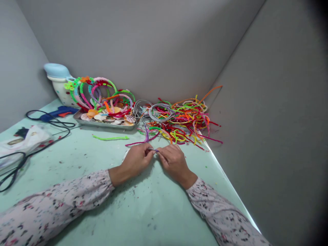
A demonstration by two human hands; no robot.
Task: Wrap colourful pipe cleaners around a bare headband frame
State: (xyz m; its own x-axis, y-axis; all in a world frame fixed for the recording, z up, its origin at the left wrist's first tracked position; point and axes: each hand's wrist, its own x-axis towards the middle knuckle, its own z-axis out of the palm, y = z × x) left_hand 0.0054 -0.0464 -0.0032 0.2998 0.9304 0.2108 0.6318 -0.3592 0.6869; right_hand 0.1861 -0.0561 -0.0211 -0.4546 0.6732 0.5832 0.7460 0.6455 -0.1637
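Purple fuzzy stem (157, 151) and grey wire (151, 149) are meeting right between the two hands: the left hand (135, 159) is pinching the wire between thumb and fingers, while the right hand (173, 163) is pinching the purple bit, fingertips almost touching the left's. Just beyond the left fingers a purple length (146, 133) is standing up — whether it is joining the held piece, I cannot tell. A magenta stem (132, 143) is lying close behind it, and a bright green stem (110, 138) is lying farther out to the left of the grip. Beyond the grip, wire coils (161, 112) are resting against a tangled heap of coloured stems (194, 119) — and left of them a metal tray (110, 126) is holding shells (116, 110) and fuzzy hoops (82, 92).
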